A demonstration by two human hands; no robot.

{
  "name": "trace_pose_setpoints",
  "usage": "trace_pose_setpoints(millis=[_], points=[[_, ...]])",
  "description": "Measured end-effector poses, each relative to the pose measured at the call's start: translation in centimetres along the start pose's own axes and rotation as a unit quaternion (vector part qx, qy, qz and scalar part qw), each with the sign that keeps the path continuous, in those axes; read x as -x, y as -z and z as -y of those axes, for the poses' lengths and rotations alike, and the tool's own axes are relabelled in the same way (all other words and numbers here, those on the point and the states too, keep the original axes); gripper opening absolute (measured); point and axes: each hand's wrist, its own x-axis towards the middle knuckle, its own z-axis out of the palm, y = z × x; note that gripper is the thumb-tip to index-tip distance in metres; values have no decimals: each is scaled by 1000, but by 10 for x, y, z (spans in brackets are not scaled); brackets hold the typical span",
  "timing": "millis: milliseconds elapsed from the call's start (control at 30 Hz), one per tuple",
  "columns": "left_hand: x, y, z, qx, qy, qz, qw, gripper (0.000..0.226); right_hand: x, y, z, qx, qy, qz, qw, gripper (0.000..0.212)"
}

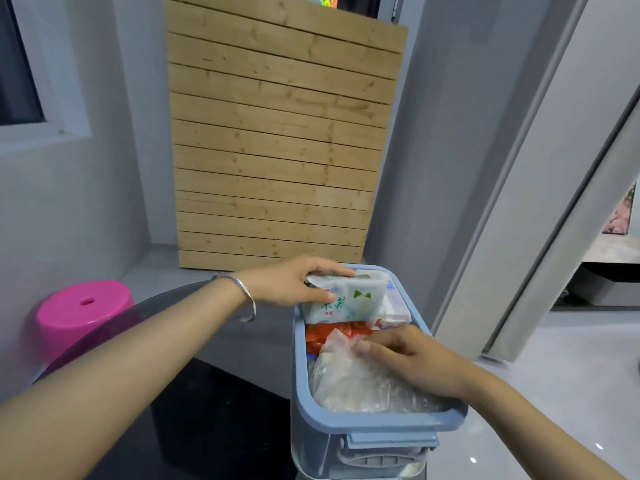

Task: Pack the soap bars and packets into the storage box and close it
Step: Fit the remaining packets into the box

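Observation:
A blue-rimmed storage box (381, 420) stands open at the lower middle, with no lid in sight. My left hand (294, 282) grips a white soap packet with green print (346, 299) at the box's far end, tilted over the rim. My right hand (412, 362) rests inside the box, fingers pressing on a clear plastic bag (346, 379). An orange-red packet (332, 336) lies under the bag. A white packet with red print (394, 306) sits at the far right corner.
A pink plastic stool (83, 310) stands at the left behind a round glass tabletop edge (138, 317). A slatted wooden panel (277, 140) leans against the grey wall. A sliding door frame (519, 237) rises at the right.

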Motion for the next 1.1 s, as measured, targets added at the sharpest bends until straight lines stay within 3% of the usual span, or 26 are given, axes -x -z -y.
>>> trace_pose_setpoints(millis=[133,267,400,533,633,700,767,833,900,1000,1100], points=[[-1,-1,0,-40,-15,47,998,47,0,1,-2,14,18,-46,999,62],[-5,-7,1,-44,-14,46,998,48,-3,-3,-3,-3,18,-98,995,40],[-5,-14,5,-79,-24,57,995,51,-3,-4,-3,-26,17,-133,991,38],[-4,-20,8,-97,-34,66,993,52,-1,-1,-3,-95,47,-220,970,26],[-3,-24,8,-91,-35,76,992,53,0,0,-8,-12,90,-298,950,15],[-3,-27,7,-106,-36,77,991,54,-3,0,-8,30,93,-271,958,28],[-5,-37,8,-134,-23,69,988,55,-6,1,-8,-1,57,-206,977,35],[-8,-51,10,-142,10,69,987,53,-6,4,-11,0,31,-194,981,40],[-6,-56,11,-144,25,51,988,52,-2,6,-16,35,21,-201,979,38],[0,-47,18,-213,-26,-4,977,46,5,6,-21,64,29,-182,981,29],[3,-44,26,-258,6,31,966,43,5,5,-21,80,29,-147,986,39]])
